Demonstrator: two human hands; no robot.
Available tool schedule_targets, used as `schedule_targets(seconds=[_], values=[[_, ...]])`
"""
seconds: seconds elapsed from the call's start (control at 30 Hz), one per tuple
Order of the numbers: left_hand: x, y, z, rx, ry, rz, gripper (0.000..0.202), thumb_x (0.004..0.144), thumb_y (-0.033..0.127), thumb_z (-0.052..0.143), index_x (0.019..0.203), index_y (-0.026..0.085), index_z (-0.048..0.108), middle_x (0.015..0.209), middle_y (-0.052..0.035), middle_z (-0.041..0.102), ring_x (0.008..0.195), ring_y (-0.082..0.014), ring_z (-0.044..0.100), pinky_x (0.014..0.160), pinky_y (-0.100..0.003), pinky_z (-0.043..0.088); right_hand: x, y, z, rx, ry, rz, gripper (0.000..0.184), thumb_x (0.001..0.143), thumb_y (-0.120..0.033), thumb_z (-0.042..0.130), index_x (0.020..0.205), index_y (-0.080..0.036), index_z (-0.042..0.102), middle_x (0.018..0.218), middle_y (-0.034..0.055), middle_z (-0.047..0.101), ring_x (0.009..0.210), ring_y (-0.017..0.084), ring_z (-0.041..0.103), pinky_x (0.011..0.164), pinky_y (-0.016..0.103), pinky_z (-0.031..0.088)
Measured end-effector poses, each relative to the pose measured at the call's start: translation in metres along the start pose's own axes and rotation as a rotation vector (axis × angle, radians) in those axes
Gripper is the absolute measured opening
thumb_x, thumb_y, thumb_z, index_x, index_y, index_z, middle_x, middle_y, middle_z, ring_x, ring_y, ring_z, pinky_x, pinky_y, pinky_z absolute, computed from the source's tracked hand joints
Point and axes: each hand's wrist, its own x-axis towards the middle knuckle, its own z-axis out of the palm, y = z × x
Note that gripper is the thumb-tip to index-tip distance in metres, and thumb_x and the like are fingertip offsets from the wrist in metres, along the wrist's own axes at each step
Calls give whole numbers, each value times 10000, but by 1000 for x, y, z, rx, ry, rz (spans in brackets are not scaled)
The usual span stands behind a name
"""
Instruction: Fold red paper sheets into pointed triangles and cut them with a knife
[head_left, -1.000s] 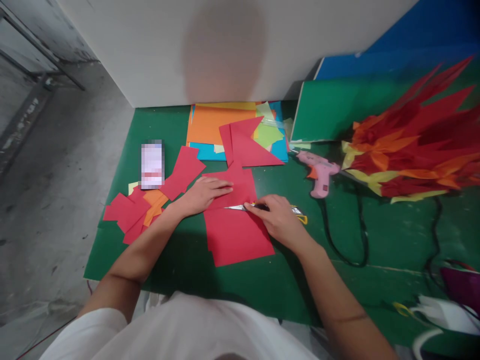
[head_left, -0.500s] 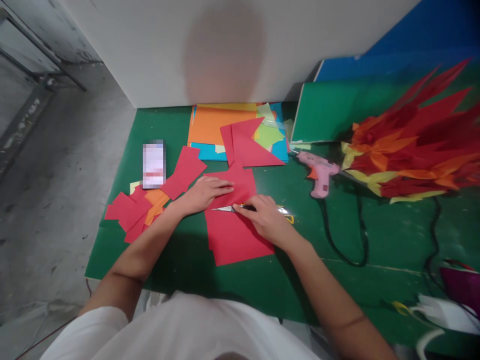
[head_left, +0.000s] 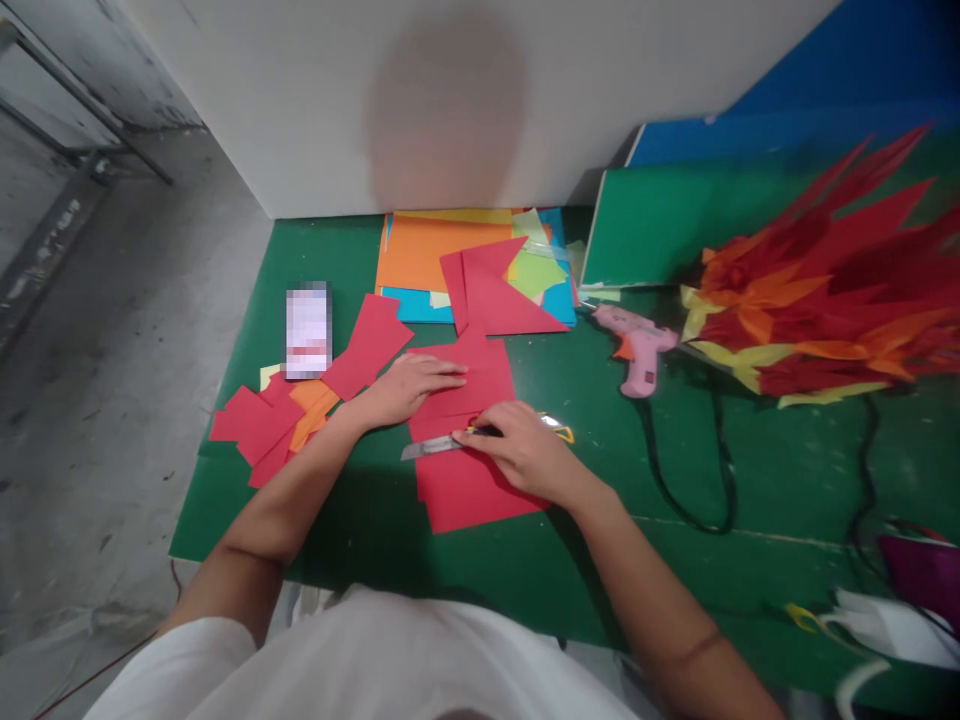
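My left hand [head_left: 409, 387] lies flat, fingers stretched out, pressing the upper part of a red paper sheet [head_left: 472, 490] on the green mat [head_left: 360, 530]. My right hand [head_left: 525, 450] is closed round a utility knife [head_left: 435, 446]. Its metal blade sticks out leftward past the sheet's left edge. A yellow-handled tool [head_left: 559, 430] peeks out just behind my right hand.
Red and orange paper scraps [head_left: 262, 420] and a phone [head_left: 307, 330] lie to the left. A stack of coloured sheets [head_left: 472, 265] sits by the white wall. A pink glue gun [head_left: 637, 345] with a black cord and a red-orange paper flower pile [head_left: 825, 290] are to the right.
My right hand has drawn the knife leftward and toward me across the red sheet, and the blade tip now pokes out past the sheet's left edge. My left hand has stayed put.
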Motion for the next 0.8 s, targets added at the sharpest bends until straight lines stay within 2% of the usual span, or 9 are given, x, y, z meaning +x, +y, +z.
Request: schedule_targets(seconds=[0.17,0.27,0.37,0.43,0.5,0.67,0.8], values=[[-1,1,-3,-20,-9,-18,360,999,207,326,1267,212,567,1320,-61,600,1206,-189,559,1035,-399,410,-23,21,-21,-53,206,124,433,905,-121,463,1273,-312,586,981,84,614,912,226,546,763,381,419],[-3,3,-4,-39,7,-39,370,1003,254,337,1333,203,497,1374,-86,547,1265,-196,509,1058,-395,394,-33,31,-29,-189,374,288,435,896,-155,493,1288,-322,578,955,87,606,865,242,549,745,399,426],[-5,4,-5,-23,-4,-72,519,934,428,504,1391,195,422,1435,-134,464,1341,-259,419,1091,-436,362,-38,36,-30,-281,470,415,404,897,-187,494,1274,-289,595,930,99,587,841,252,539,730,401,427],[-5,5,-5,-5,-15,-69,682,847,519,605,1408,191,396,1445,-161,434,1358,-299,383,1103,-468,342,-38,38,-27,-298,457,437,379,899,-199,491,1249,-273,615,920,101,582,829,250,531,712,393,420],[-5,6,-5,17,-26,-64,745,811,542,636,1418,197,377,1443,-173,420,1356,-316,375,1108,-488,328,-36,40,-23,-304,412,447,356,901,-204,485,1218,-261,635,922,103,588,822,247,525,695,384,405],[-4,9,-5,62,-45,-118,752,799,540,650,1408,191,382,1337,-180,485,1276,-327,441,1081,-507,336,-31,43,-15,-346,327,465,311,915,-205,467,1148,-225,672,935,110,609,828,240,517,675,363,375],[-5,10,-5,52,-49,-137,695,802,533,652,1372,210,421,1230,-143,539,1189,-304,493,1048,-481,367,-32,44,-15,-293,266,370,294,927,-207,473,1138,-233,676,913,91,621,813,219,522,691,351,380]])
